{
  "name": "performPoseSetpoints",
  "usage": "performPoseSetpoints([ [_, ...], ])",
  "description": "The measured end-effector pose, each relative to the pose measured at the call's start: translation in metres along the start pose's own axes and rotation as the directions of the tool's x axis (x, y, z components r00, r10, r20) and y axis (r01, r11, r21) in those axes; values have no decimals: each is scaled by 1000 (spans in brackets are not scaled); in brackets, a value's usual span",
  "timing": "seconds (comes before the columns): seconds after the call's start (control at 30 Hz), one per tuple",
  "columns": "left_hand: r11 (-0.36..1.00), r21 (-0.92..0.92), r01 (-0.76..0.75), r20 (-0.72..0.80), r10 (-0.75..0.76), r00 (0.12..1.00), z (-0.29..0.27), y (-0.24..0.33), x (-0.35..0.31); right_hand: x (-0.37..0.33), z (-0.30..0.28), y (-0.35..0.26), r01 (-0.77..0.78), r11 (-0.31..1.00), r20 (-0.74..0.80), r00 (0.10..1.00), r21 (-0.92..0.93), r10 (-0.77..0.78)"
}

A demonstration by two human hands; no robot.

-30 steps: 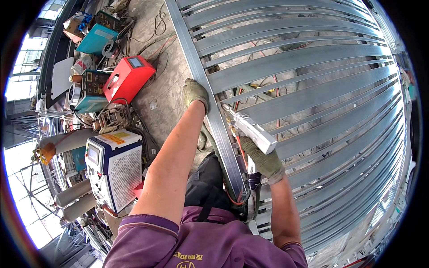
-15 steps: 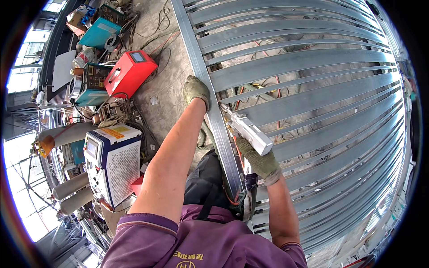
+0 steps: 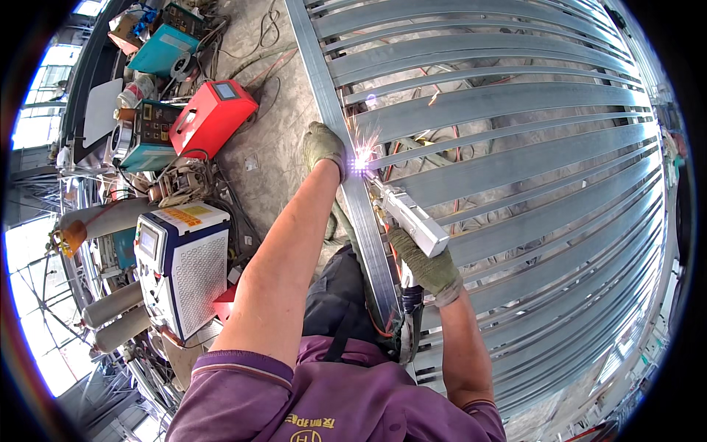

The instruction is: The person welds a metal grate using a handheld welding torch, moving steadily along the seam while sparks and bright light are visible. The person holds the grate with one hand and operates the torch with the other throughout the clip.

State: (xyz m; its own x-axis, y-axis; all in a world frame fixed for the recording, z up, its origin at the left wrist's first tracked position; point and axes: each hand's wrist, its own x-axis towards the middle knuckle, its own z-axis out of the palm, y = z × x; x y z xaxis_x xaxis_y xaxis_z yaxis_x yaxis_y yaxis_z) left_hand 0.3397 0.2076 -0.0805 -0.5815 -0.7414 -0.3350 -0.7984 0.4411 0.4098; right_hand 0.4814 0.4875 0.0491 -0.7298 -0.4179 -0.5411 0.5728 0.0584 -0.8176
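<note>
Right hand, green knit glove, wrapped round boxy silver-white metal torch; torch nozzle at long grey steel edge rail, white-violet sparks there. Left hand, also green-gloved, at rail's left edge; finger grip hidden, can't tell. Flat grey steel slats right; red box-shaped machine left.

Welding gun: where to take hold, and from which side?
Probably the handle below the rear of the welding gun, coming from the picture's lower right, as the right hand's grip does. The long body slants up-left, putting the nozzle and sparks at the far end.
</note>
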Motion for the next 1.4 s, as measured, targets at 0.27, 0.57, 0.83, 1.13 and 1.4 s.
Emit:
performPoseSetpoints([
  [0.27,966,236,-101,-22,110,994,18,-18,22,-2,2,-2,3,1000,11,1000,-15,-3],
  [0.57,997,45,-68,-23,69,997,14,-10,13,-2,2,0,41,998,-17,999,-42,-42],
  [0.83,997,39,-62,-17,63,998,8,-8,9,-4,3,0,48,999,-17,999,-20,-49],
  [1.13,991,121,-54,-4,55,998,11,-4,12,-5,2,4,32,999,-13,999,-9,-32],
  [1.4,995,80,-67,-16,68,998,21,-19,27,-7,3,2,-1,1000,-6,1000,-11,1],
])
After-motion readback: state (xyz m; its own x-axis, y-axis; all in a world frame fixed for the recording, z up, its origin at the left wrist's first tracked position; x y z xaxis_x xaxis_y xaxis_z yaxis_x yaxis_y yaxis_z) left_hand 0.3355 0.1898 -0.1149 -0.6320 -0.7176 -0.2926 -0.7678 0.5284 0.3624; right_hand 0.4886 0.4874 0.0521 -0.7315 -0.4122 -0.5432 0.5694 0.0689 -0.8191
